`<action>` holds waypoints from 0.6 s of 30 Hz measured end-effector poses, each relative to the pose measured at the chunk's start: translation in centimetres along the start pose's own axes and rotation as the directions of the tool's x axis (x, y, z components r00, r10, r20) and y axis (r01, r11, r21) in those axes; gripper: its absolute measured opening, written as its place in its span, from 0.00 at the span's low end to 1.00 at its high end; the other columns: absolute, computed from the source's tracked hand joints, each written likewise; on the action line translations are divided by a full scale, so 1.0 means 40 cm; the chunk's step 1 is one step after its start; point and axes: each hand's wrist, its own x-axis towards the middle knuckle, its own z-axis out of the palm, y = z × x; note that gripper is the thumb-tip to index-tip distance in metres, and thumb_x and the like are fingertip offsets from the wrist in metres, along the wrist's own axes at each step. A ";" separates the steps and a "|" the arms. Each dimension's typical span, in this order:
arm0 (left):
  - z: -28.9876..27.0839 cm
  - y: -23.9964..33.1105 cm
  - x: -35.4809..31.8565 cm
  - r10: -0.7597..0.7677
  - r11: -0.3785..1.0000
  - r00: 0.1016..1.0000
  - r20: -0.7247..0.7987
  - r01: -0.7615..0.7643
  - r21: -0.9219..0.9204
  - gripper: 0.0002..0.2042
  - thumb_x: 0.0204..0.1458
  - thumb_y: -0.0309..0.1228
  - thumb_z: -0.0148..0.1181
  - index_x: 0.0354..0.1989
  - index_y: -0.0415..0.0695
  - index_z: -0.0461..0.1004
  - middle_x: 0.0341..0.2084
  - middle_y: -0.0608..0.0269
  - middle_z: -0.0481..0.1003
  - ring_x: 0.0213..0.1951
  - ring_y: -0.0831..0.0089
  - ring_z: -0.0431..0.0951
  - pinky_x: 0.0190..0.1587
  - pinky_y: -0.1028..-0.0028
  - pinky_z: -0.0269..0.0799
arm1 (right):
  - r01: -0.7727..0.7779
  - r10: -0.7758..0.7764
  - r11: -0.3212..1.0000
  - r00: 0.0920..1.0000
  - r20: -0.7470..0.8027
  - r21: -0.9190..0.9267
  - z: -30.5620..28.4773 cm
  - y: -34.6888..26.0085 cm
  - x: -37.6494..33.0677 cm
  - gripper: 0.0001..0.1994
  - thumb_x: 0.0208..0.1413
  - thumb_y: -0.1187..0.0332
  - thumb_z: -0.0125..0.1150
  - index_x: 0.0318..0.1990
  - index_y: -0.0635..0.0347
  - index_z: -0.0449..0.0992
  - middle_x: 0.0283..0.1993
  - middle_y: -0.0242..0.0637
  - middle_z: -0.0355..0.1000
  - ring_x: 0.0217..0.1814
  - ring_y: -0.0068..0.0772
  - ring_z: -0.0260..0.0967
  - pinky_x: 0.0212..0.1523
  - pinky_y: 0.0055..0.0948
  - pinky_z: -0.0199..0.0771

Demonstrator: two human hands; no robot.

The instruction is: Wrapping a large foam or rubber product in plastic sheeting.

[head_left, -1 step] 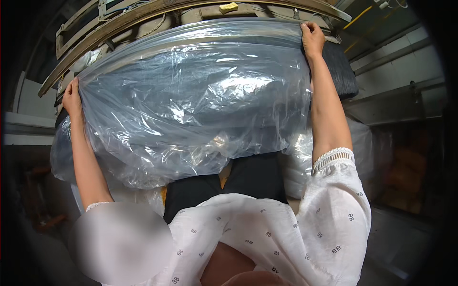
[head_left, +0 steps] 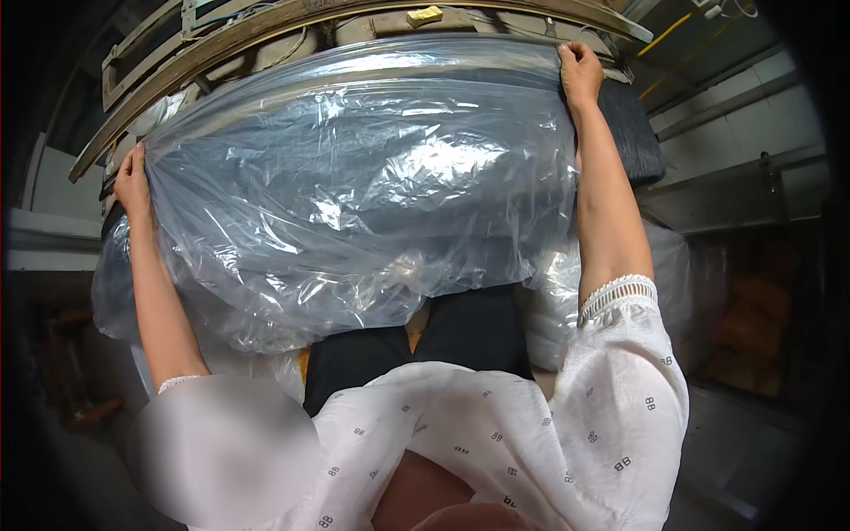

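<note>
While both arms reach up and away from the body, a big clear plastic bag (head_left: 354, 186) fills the middle of the view, stretched wide between the two hands and drawn over a dark, bulky load whose exact kind cannot be told through the creased film. The bag's lower edge hangs loose and crumpled above a dark cushion-like block (head_left: 416, 345) that sits just in front of the person's chest. Above the bag runs a curved metal frame (head_left: 266, 26), bent by the lens, with a small yellow block (head_left: 425, 15) resting on top of it. To the right, a dark ribbed pad (head_left: 633, 124) pokes out from behind the bag's edge, just beside the right forearm. The person's white patterned sleeve (head_left: 620, 389) with a lace cuff covers the right upper arm. The right hand (head_left: 580, 71) is closed in a fist around the bag's upper right corner, fingers curled over the film. The left hand (head_left: 133, 181) grips the bag's left edge, fingers pinched shut on a gathered fold of plastic.
</note>
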 end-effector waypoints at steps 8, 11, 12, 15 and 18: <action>-0.004 -0.055 0.039 0.041 0.990 0.998 -0.046 -0.034 0.138 0.16 0.43 0.40 0.65 0.26 0.39 0.71 0.20 0.70 0.66 0.25 0.80 0.63 0.33 0.80 0.62 | -0.050 0.040 0.983 0.998 -0.058 -0.178 0.001 -0.033 0.000 0.18 0.41 0.59 0.60 0.36 0.63 0.68 0.42 0.50 0.61 0.45 0.47 0.61 0.49 0.37 0.61; -0.028 -0.091 0.041 0.080 0.991 0.992 -0.099 -0.068 0.119 0.16 0.44 0.41 0.64 0.29 0.39 0.71 0.23 0.69 0.67 0.27 0.79 0.64 0.34 0.80 0.62 | -0.119 0.110 0.982 0.992 -0.069 -0.144 0.016 -0.058 -0.001 0.20 0.43 0.59 0.58 0.39 0.65 0.63 0.45 0.53 0.55 0.48 0.50 0.57 0.52 0.39 0.57; -0.053 -0.128 0.054 -0.017 1.000 0.999 -0.044 0.017 0.017 0.17 0.45 0.41 0.64 0.30 0.39 0.70 0.26 0.68 0.67 0.30 0.79 0.64 0.37 0.80 0.62 | -0.151 0.146 0.981 0.988 -0.052 -0.122 0.023 -0.062 0.000 0.20 0.44 0.60 0.56 0.39 0.66 0.61 0.46 0.54 0.54 0.49 0.51 0.56 0.53 0.39 0.56; -0.024 -0.081 0.030 -0.061 0.998 0.996 -0.068 0.063 0.017 0.17 0.46 0.40 0.63 0.33 0.38 0.70 0.30 0.66 0.68 0.34 0.79 0.64 0.40 0.81 0.61 | -0.146 0.141 0.986 0.987 -0.075 -0.078 0.008 -0.030 0.015 0.18 0.47 0.61 0.54 0.38 0.67 0.62 0.46 0.54 0.55 0.50 0.50 0.54 0.55 0.38 0.53; -0.034 -0.085 0.032 -0.020 0.997 0.993 -0.113 0.028 0.066 0.21 0.50 0.45 0.57 0.36 0.35 0.71 0.34 0.59 0.71 0.35 0.70 0.68 0.43 0.74 0.63 | -0.166 0.159 0.984 0.984 -0.085 -0.070 0.001 -0.035 0.018 0.20 0.52 0.57 0.49 0.39 0.70 0.62 0.46 0.54 0.55 0.51 0.50 0.54 0.55 0.38 0.51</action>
